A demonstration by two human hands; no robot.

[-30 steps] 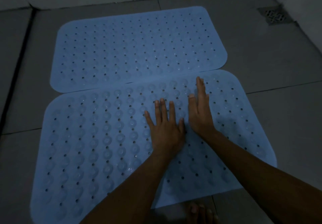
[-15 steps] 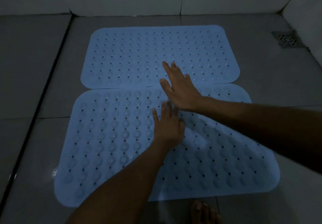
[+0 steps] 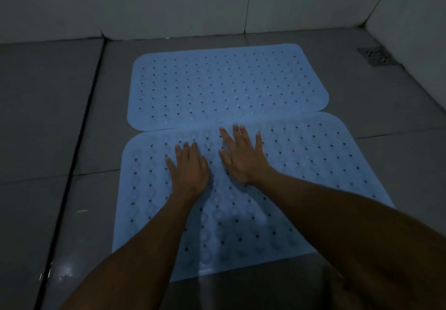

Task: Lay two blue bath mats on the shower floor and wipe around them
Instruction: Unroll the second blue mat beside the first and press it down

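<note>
Two light blue perforated bath mats lie flat on the grey tiled shower floor, long edges touching. The far mat (image 3: 229,85) sits close to the back wall. The near mat (image 3: 313,169) lies right in front of it, its far edge slightly over the far mat's edge. My left hand (image 3: 189,169) presses flat on the near mat, fingers straight. My right hand (image 3: 243,156) presses flat beside it, fingertips near the seam between the mats. Both forearms cover part of the near mat.
A square metal floor drain (image 3: 376,56) sits in the far right corner. White tiled walls (image 3: 193,3) close the back and right side. A dark groove (image 3: 72,155) runs along the floor at the left. Wet glints show on the floor at the near left.
My right hand has drawn back from the far mat's edge onto the near mat, next to my left hand. The view has tilted up, showing more wall.
</note>
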